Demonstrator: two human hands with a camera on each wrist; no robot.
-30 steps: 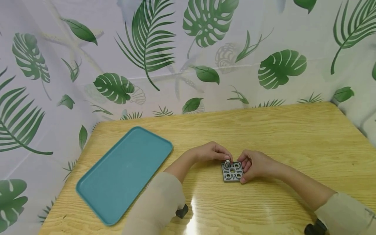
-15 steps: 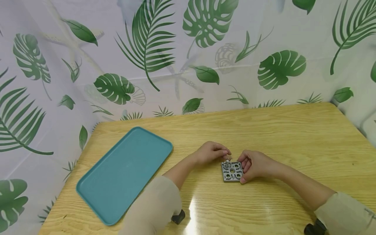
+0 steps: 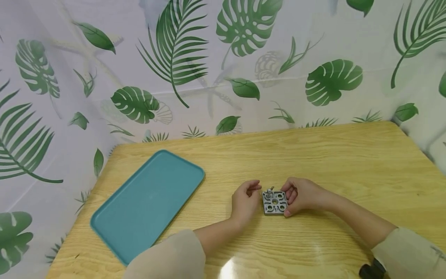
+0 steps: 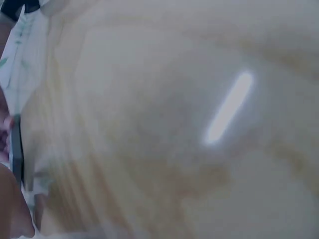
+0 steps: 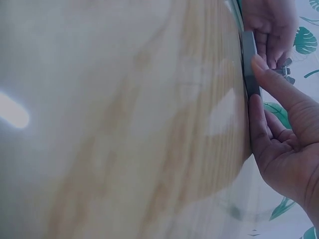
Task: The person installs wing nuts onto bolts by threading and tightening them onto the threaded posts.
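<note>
A square grey metal plate [image 3: 275, 208] with several round holes lies on the wooden table. At its far left corner stands a small metal screw [image 3: 268, 193] with a wing-shaped head, which shows side-on as a winged screw [image 5: 285, 71] in the right wrist view. My right hand [image 3: 306, 195] pinches the plate's right edge, thumb at the near corner and fingers at the far one. Just left of the plate is my left hand [image 3: 245, 202], fingers loosely curled and holding nothing. The left wrist view catches only the plate's edge [image 4: 17, 149] and part of the left hand [image 4: 14, 206].
A blue-green rectangular tray [image 3: 150, 201] lies to the left on the wooden table [image 3: 331, 155], partly covered by the left sleeve. A leaf-printed cloth [image 3: 195, 69] hangs behind the table and along its sides.
My left hand has come off the winged screw and moved left and nearer, turning beside the plate. The screw's head sits at a different angle. My right hand keeps its hold on the plate.
</note>
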